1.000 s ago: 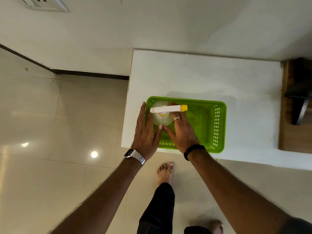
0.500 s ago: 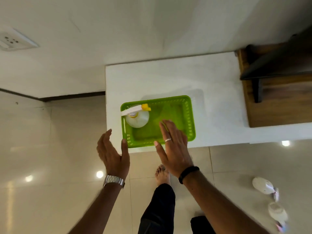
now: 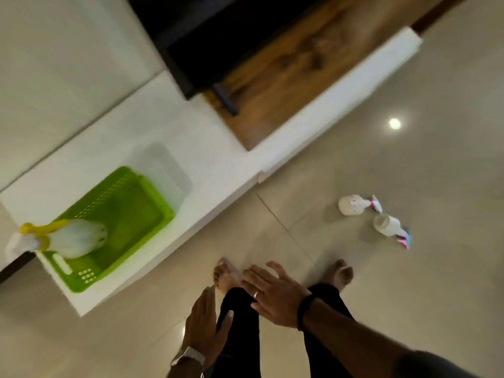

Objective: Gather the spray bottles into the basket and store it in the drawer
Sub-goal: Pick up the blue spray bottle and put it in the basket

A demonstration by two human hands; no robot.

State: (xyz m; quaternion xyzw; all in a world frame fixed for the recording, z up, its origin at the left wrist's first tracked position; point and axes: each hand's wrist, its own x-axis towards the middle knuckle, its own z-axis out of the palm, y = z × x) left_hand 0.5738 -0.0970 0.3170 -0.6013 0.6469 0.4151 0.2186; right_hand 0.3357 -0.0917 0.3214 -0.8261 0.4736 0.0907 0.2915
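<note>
A green basket [image 3: 136,214] sits on the white counter [image 3: 191,148] at the left. A white spray bottle with a yellow head [image 3: 73,237] stands inside it at its left end. Two more white spray bottles lie on the floor at the right: one with a pink head [image 3: 353,204] and one with a blue and pink head [image 3: 390,226]. My left hand [image 3: 204,326] and my right hand [image 3: 272,293] hang open and empty over my legs, away from the basket and from the floor bottles.
A wooden surface [image 3: 286,66] with a dark object on it lies at the back of the counter. The tiled floor [image 3: 409,296] spreads out to the right. My bare feet [image 3: 226,274] stand close to the counter's front face.
Both hands have left the basket and drawn back toward my body. The view has swung right and tilted, bringing the two bottles on the floor into fuller sight.
</note>
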